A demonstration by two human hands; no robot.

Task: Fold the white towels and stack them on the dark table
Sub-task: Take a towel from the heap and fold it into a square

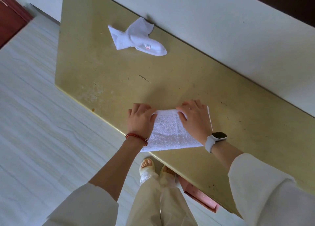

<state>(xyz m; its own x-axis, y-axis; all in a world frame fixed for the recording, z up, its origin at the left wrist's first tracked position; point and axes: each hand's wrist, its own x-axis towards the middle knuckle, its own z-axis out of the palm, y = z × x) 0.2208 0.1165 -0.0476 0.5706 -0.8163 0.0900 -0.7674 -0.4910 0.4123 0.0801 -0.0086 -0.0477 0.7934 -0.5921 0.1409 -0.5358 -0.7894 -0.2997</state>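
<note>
A white towel (170, 132) lies folded into a small rectangle at the near edge of the olive-yellow table (105, 75), its near corner hanging slightly over the edge. My left hand (140, 119) grips the towel's far left corner, thumb on top. My right hand (194, 117) holds the far right corner, fingers curled over the fold. A second white towel (134, 36) lies crumpled and unfolded at the far side of the table, near the wall, with a small red label showing.
A white wall (221, 29) runs along the table's far edge. A thin white strip (210, 118) lies on the table right of my right hand. A pink box (199, 196) sits under the table by my feet. Pale floor lies to the left.
</note>
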